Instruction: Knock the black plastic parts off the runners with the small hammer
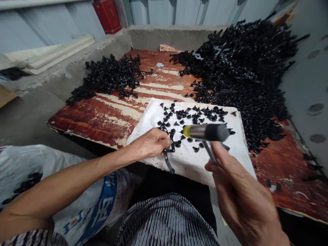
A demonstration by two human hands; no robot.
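My left hand [153, 142] is closed, pinching a black jointed arm piece [168, 161] with round ends at the near edge of a white slab [143, 128]. In my right hand [239, 186] is a mallet [203, 132] with a metal head, one yellow face and one black face, the fingers wrapped round its thin handle. The mallet head is raised in front of the slab, to the right of the arm piece and apart from it. Small black plastic caps with stems [196, 118] lie scattered on the slab; the mallet hides some of them.
A tall heap of black parts [246, 58] covers the worn red-brown board [84, 119] at the right. A smaller pile of black arm pieces [110, 75] lies at its left. Below my left arm stands a white plastic sack [89, 205]. A concrete ledge [179, 37] runs behind the board.
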